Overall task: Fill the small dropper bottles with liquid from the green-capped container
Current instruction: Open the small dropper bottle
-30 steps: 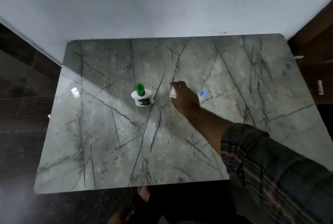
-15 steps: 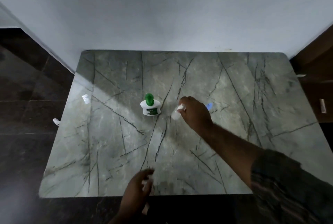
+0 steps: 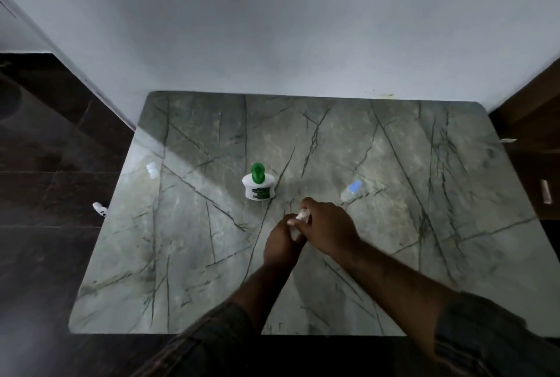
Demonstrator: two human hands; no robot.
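Both hands meet near the middle of the surface [image 3: 194, 285]: left hand [image 3: 280, 244] and right hand [image 3: 328, 229] closed round one small dropper bottle [image 3: 298, 222] (light, slick plastic, I'd guess). Hold its body, twist the cap. The green-capped container [image 3: 258, 187] stands just behind; another bottle [image 3: 351, 190] lies toward the right edge.

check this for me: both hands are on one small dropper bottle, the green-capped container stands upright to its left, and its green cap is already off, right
Not quite. In the head view the green cap is still on the green-capped container. The rest holds: left hand and right hand both grip one small dropper bottle, and the container stands upright to its left.
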